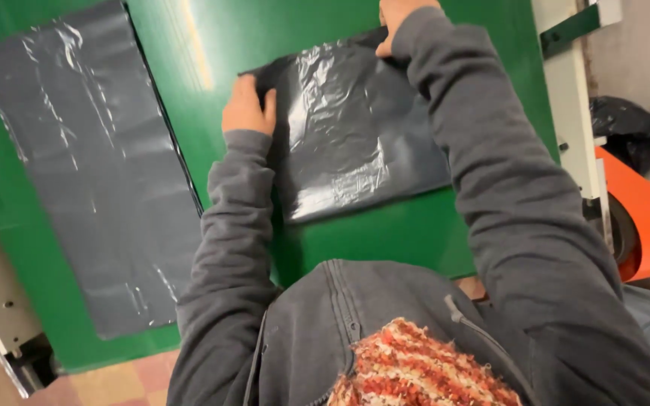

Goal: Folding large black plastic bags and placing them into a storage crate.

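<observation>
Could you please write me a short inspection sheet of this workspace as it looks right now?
Surface: green table, flat, with glare along its upper part.
Job's things: folded dark plastic bag, crinkled and glossy, lying on the table.
Clutter: long flat stack of dark plastic bags at the left side of the table.
Grippers: left hand grips the folded bag's left edge; right hand pinches its top corner.
Cables: nothing seen.
Surroundings: orange roll and white frame at the right, black plastic heap behind them, tiled floor below.
</observation>
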